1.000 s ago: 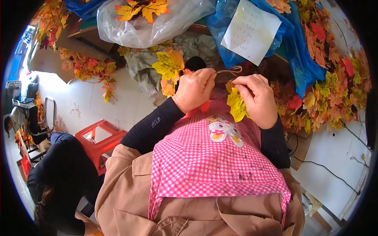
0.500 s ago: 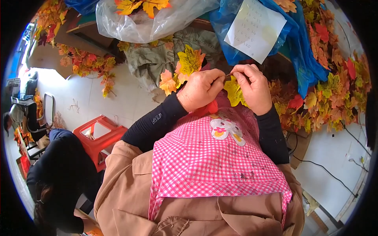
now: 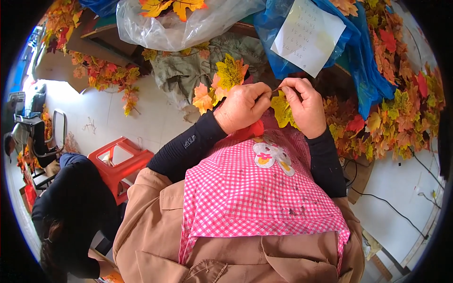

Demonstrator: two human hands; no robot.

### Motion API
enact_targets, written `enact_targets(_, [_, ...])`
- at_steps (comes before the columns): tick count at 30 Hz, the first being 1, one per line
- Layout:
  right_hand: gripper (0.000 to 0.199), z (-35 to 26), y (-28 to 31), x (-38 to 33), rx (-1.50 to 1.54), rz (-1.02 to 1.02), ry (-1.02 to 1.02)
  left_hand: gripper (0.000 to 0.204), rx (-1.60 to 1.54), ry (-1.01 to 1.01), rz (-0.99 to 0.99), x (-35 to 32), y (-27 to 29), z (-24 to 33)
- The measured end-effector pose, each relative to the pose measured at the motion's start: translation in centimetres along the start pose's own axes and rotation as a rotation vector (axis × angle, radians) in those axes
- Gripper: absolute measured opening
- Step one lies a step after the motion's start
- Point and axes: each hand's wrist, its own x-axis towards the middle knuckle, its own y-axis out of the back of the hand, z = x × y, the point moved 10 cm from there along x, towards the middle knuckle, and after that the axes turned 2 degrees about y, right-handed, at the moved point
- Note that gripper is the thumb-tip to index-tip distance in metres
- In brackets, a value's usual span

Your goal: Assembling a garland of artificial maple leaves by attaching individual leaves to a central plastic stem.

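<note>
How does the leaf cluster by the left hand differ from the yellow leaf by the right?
The leaf cluster mixes yellow, orange and pinkish; the yellow leaf shows mainly yellow. The cluster spreads out beyond the left hand; the yellow leaf sits between the hands, partly hidden by the right hand. The cluster looks larger overall than the yellow leaf. Both have pointed lobes.

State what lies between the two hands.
In the head view, a thin brown strand spans left hand to right hand, a yellow leaf below it.
</note>
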Motion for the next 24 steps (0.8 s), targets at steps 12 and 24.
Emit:
enact_targets(12, [0.009,-0.2,0.1,0.0,-0.001,0.004,0.021,0.013,-0.007,0.014,-0.011,-0.2,-0.2,-0.1])
enact_targets(24, [0.005,-2.4,-1.0,0.0,-0.346,-0.011,0.259,0.007,0.046,-0.041,0.051,-0.2,-0.4,-0.2])
